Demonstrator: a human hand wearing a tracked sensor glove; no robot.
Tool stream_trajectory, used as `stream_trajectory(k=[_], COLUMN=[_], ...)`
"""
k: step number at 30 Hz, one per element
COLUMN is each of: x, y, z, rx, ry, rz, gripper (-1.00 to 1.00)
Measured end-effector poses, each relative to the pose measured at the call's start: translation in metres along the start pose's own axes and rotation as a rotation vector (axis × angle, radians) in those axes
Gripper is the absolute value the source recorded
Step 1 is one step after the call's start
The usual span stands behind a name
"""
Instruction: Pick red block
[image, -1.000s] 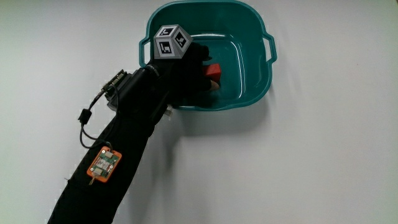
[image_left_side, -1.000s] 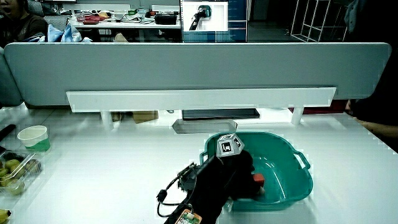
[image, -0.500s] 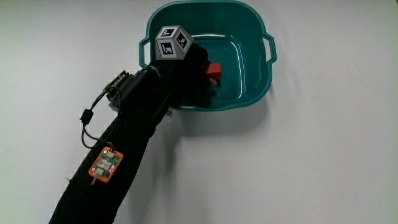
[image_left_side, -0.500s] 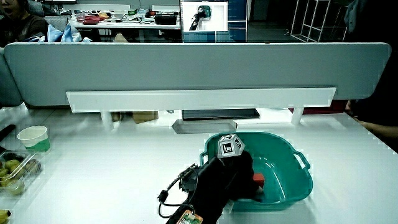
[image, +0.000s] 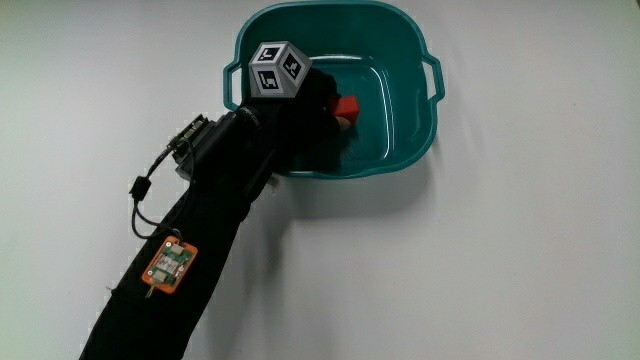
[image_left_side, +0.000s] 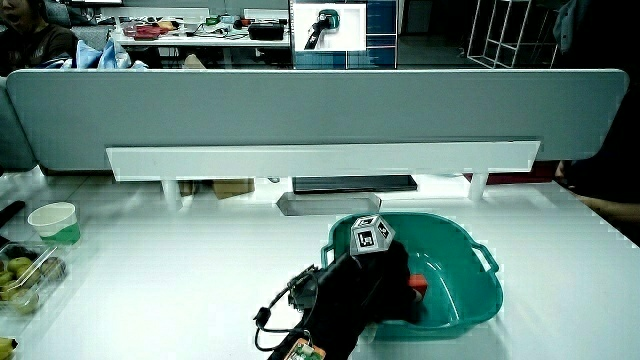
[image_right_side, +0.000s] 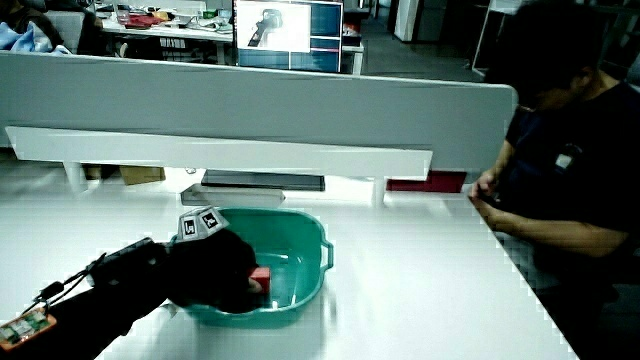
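Teal plastic, smooth and glossy, forms the one basin (image: 415, 140) that I take as my landmark: a rounded tub with a rolled rim and a loop handle at its side, standing on the matte white table (image: 520, 260). Inside the basin I count one red block (image: 347, 108), a small hard-edged cube, also seen in both side views (image_left_side: 418, 285) (image_right_side: 261, 275). My hand (image: 305, 120), in a black fabric glove, reaches over the basin's rim nearest me and sits inside the basin; its fingers are curled around the red block, pinching it, with only one corner of the block showing past the glove. One patterned cube (image: 275, 68), white with black square marks, rides on the back of the hand. The forearm (image: 190, 240), sleeved in black cloth, runs from the basin toward me across the table; on it I count one small orange circuit board (image: 166, 265) and one looped black cable (image: 145, 195). In a side view, one pale paper cup (image_left_side: 54, 221) stands well apart from the basin.
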Motion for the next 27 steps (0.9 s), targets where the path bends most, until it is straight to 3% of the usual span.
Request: stream_trajectory(k=[10, 27], x=[0.006, 0.051], y=[-0.006, -0.049], z=[0.011, 0.053], rx=[0.018, 0.075], ry=[0.008, 0.051], rz=[-0.019, -0.135], gripper=[1.0, 1.0])
